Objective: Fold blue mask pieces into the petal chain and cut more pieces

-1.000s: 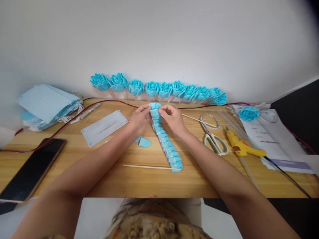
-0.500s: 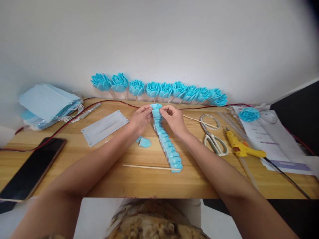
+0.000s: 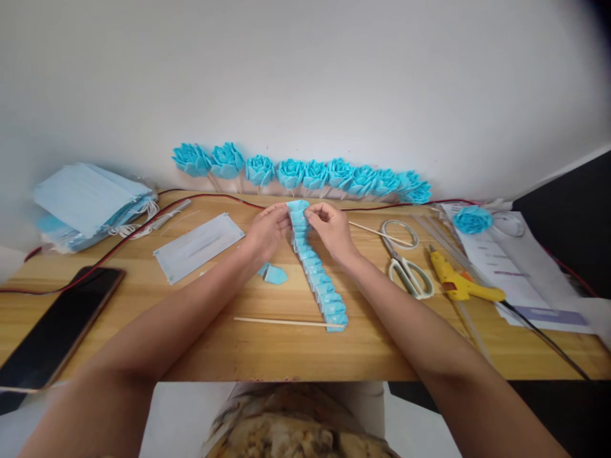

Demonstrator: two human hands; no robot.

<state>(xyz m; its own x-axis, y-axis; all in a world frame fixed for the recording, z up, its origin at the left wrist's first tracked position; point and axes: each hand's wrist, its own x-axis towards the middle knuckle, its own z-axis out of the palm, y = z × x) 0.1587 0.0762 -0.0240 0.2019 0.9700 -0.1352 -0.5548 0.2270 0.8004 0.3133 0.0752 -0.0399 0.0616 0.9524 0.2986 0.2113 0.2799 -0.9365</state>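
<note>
A long strip of overlapping blue petals (image 3: 315,275), cut from face-mask-like material, runs from the middle of the table towards its front edge. At the strip's far end, my left hand (image 3: 270,227) pinches the left edge. My right hand (image 3: 329,226) pinches the right edge of that same end between thumb and forefinger. A thin wooden stick (image 3: 281,321) lies across the near end of the strip. Next to my left wrist are loose blue cut pieces (image 3: 275,274). A flat pale-blue face mask (image 3: 200,247) lies left of my left hand.
Several blue flowers on sticks (image 3: 292,173) lean on the wall. To the right are scissors (image 3: 411,275), a yellow glue gun (image 3: 462,280), papers (image 3: 515,254) and one blue flower (image 3: 472,219). A mask stack (image 3: 93,194) and phone (image 3: 64,321) lie left. A red-black cable (image 3: 165,213) crosses behind.
The whole view has shifted slightly. Both hands keep their pinch on the far end of the strip, and nothing on the table has visibly moved.
</note>
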